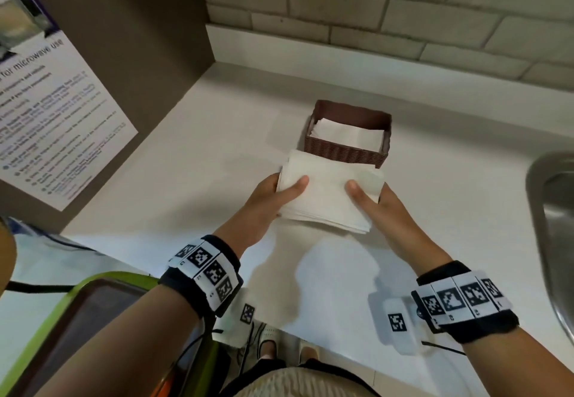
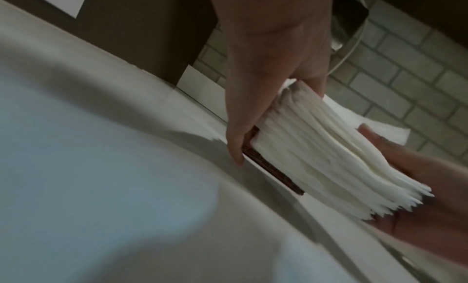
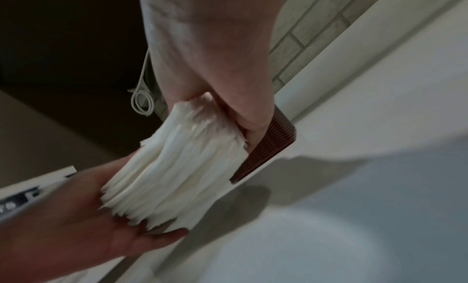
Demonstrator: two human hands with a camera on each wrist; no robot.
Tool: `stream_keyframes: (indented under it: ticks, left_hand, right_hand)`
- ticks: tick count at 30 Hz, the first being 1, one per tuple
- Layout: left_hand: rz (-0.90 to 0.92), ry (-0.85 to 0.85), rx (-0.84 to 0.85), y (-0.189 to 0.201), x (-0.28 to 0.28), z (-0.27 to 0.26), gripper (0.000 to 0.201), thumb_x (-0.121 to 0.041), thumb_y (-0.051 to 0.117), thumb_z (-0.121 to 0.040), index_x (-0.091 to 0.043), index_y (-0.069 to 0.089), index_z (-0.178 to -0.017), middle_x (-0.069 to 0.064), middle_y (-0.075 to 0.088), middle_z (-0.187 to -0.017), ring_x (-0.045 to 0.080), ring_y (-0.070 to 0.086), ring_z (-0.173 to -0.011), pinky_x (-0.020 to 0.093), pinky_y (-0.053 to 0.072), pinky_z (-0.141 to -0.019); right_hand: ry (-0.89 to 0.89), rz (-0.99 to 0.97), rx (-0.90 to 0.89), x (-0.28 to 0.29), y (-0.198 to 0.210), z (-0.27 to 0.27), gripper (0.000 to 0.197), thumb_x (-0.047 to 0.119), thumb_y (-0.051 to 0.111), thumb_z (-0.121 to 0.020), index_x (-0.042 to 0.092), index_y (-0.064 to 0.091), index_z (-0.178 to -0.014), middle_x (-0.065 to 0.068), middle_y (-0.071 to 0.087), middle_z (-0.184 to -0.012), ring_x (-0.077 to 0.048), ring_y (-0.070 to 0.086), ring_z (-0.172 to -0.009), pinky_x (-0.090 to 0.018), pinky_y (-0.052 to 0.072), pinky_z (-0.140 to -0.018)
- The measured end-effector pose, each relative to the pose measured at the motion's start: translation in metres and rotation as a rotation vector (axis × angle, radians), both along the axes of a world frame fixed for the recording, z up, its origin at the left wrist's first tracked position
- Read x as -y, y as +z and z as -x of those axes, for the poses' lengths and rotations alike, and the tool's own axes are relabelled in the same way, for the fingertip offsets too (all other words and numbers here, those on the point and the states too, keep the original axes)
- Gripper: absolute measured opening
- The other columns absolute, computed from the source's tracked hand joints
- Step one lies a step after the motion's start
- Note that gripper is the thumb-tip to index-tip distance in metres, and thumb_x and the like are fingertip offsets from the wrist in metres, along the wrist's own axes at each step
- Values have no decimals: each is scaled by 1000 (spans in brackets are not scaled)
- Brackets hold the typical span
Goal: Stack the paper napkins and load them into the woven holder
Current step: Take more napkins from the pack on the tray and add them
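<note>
A thick stack of white paper napkins [image 1: 329, 194] hangs just above the white counter, held between both hands. My left hand [image 1: 276, 194] grips its left edge with the thumb on top and fingers beneath. My right hand [image 1: 369, 201] grips the right edge the same way. The wrist views show the layered napkin edges [image 2: 316, 151] [image 3: 177, 167] squeezed between the palms. Just behind the stack stands the brown woven holder [image 1: 351, 151], square and open-topped, with some white napkins [image 1: 344, 135] lying inside it. The holder's side [image 3: 268, 147] shows close beside the stack.
A brown cabinet side with a printed microwave notice [image 1: 52, 111] rises at the left. A brick wall [image 1: 403, 8] backs the counter. A steel sink [image 1: 556, 225] lies at the right edge. A green-rimmed tray [image 1: 77, 319] sits low at the left.
</note>
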State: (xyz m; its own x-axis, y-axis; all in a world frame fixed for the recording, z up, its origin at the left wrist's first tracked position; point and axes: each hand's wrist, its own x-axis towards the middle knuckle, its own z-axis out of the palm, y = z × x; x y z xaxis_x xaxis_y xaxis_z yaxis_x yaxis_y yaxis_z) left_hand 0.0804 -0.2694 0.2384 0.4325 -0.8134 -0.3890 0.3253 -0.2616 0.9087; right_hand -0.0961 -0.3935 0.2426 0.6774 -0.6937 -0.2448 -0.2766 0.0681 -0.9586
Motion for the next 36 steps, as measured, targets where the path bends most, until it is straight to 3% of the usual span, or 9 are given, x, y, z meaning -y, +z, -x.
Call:
stream_keyframes:
  ticks: [8, 13, 16, 19, 23, 26, 28, 31, 36]
  left_hand:
    - [218, 200, -453, 16, 5, -3, 59, -55, 55, -90, -16, 56, -134, 7, 69, -128, 23, 66, -117, 44, 49, -102]
    - [295, 254, -213, 13, 15, 3, 50, -27, 76, -83, -5, 62, -125, 19, 68, -124, 34, 67, -114, 54, 51, -97]
    - [286, 251, -170, 11, 14, -4, 49, -21, 78, -80, -7, 63, -125, 17, 70, -122, 33, 68, -113, 56, 51, -98]
    - [240, 184, -113, 9, 15, -5, 50, -20, 79, -77, -13, 63, -123, 13, 71, -120, 31, 69, -111, 55, 52, -97]
    - [194, 129, -75, 18, 21, 12, 28, -12, 74, -85, -25, 63, -108, 6, 74, -109, 24, 72, -101, 47, 56, -94]
    - [180, 110, -106, 25, 25, 21, 28, -14, 68, -90, -18, 65, -118, 13, 74, -114, 28, 72, -104, 43, 58, -90]
    - [150, 143, -106, 27, 28, 23, 23, -18, 68, -91, -18, 67, -114, 10, 75, -109, 27, 73, -99, 40, 59, -86]
    - [91, 220, -123, 31, 31, 21, 13, -29, 71, -88, -23, 70, -100, 3, 77, -97, 23, 74, -90, 37, 61, -79]
    - [128, 468, -293, 43, 42, 12, 32, -35, 67, -90, -13, 66, -114, 8, 74, -104, 23, 71, -89, 39, 61, -75]
  right_hand:
    - [-208, -364, 350, -28, 20, -27, 40, 33, 50, -99, 22, 51, -138, 3, 67, -130, -15, 63, -120, -36, 51, -99]
    - [-22, -413, 231, -42, 20, -31, 43, 16, 66, -90, 11, 56, -132, -6, 70, -124, -21, 68, -113, -34, 57, -88]
    - [-78, -395, 189, -28, 27, -28, 72, 38, 79, -75, 8, 51, -133, -4, 72, -114, -16, 70, -101, -30, 57, -80]
    - [-29, -312, 166, -14, 40, -33, 51, 51, 60, -87, 12, 65, -120, -2, 73, -97, -11, 68, -81, -21, 52, -69]
    - [-92, -224, 9, -17, 43, -49, 57, 56, 56, -87, 16, 54, -128, -1, 69, -118, -17, 68, -101, -30, 55, -80]
    - [-116, -102, -47, -24, 44, -55, 14, 43, 45, -99, 34, 55, -95, 16, 61, -95, 3, 57, -84, -17, 44, -68]
    - [-99, -47, -57, -25, 49, -56, 22, 39, 41, -101, 37, 51, -82, 18, 59, -87, 5, 56, -80, -16, 45, -68]
    - [-95, -26, -82, -23, 51, -54, 11, 45, 51, -96, 36, 57, -95, 7, 68, -102, -10, 66, -92, -29, 55, -83]
    - [-40, -131, -64, -12, 50, -45, 61, 44, 80, -71, 20, 60, -123, 2, 72, -116, -18, 69, -106, -41, 57, -92]
